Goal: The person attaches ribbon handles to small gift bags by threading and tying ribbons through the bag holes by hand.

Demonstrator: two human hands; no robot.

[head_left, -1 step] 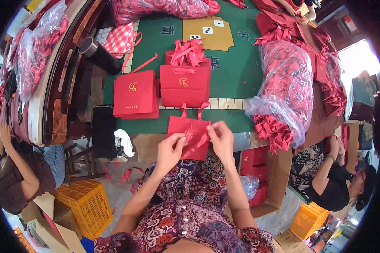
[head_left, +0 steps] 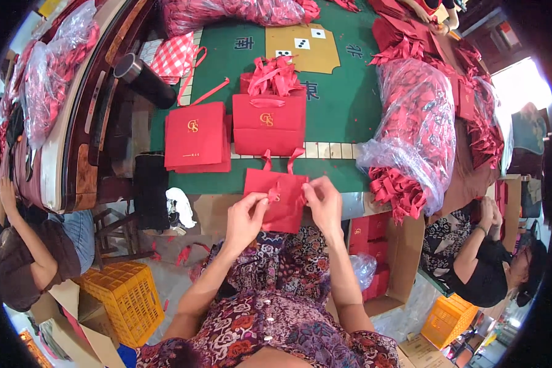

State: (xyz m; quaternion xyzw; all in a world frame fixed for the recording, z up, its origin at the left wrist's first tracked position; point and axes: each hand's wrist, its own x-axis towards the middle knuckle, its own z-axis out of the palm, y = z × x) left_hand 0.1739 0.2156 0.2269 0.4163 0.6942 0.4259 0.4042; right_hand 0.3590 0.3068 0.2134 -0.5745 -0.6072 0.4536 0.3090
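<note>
A flat red paper gift bag (head_left: 279, 214) lies at the near table edge, in front of my body, with one ribbon handle loop (head_left: 291, 161) sticking up from its far edge. My left hand (head_left: 245, 219) pinches red ribbon (head_left: 275, 193) over the bag's front. At the bag's right edge my right hand (head_left: 325, 205) is closed, thumb against fingers, on ribbon too; little of it shows there. Just beyond stands a stack of finished-looking red bags (head_left: 268, 132) with bunched ribbon handles (head_left: 273, 76). To its left is a pile of flat red bags (head_left: 196, 138).
A plastic sack of red ribbons (head_left: 414, 129) lies on the green table (head_left: 343, 110) at right. A black flask (head_left: 144, 80) and checked cloth (head_left: 173, 58) are at far left. Below are an orange crate (head_left: 122, 300) and a carton (head_left: 405, 264). Other people sit at both sides.
The ribbon that slanted across the bag's front no longer covers it, and the gold print shows. My right hand has shifted slightly right. At right, another person's hands have moved.
</note>
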